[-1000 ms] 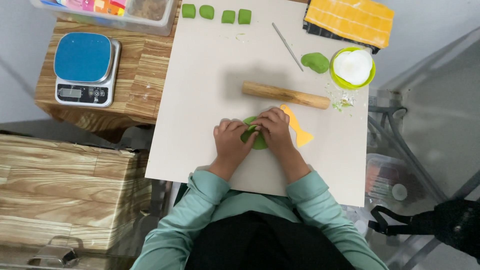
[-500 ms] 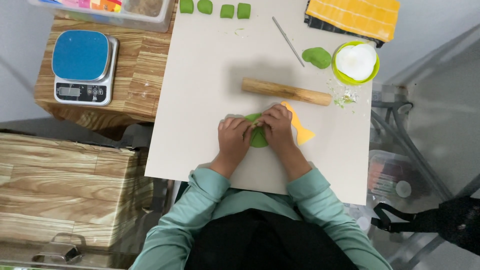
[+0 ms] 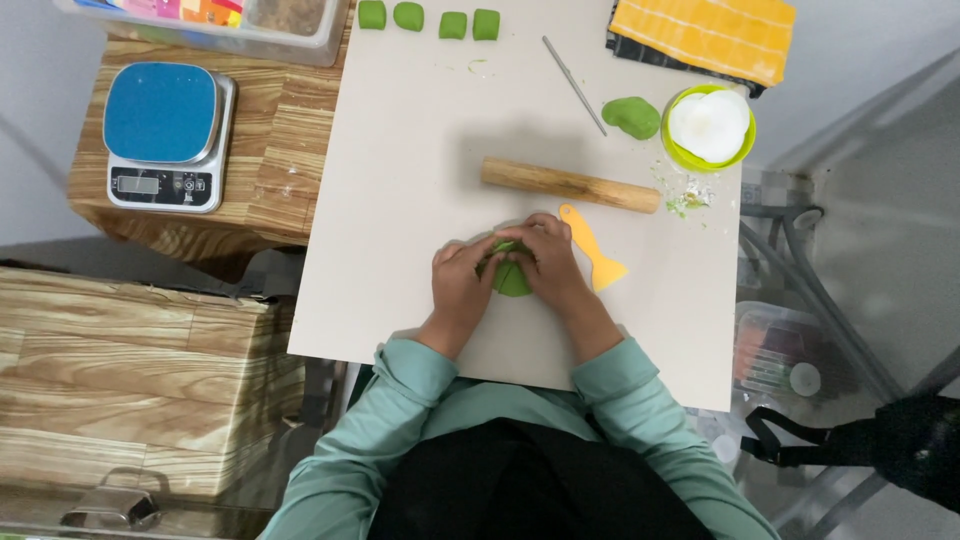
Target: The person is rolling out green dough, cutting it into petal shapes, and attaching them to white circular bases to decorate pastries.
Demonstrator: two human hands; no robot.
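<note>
Your left hand (image 3: 462,285) and right hand (image 3: 548,262) meet over a green dough piece (image 3: 510,277) on the pale work board (image 3: 420,180), just below the wooden rolling pin (image 3: 570,185). Fingers of both hands curl in and pinch the dough at its upper edge; only part of the piece shows between them, so its exact shape cannot be told. Both wrists lie low on the board, forearms converging toward the dough. As to progress: four small green portions (image 3: 428,20) stand in a row at the board's far edge, well above the rolling pin, apparently already formed; a larger green lump (image 3: 632,117) lies above the pin's right end, beside a green bowl (image 3: 710,127) of white material, apparently still unused. A yellow scraper (image 3: 592,248) lies just below the pin, touching your right hand.
</note>
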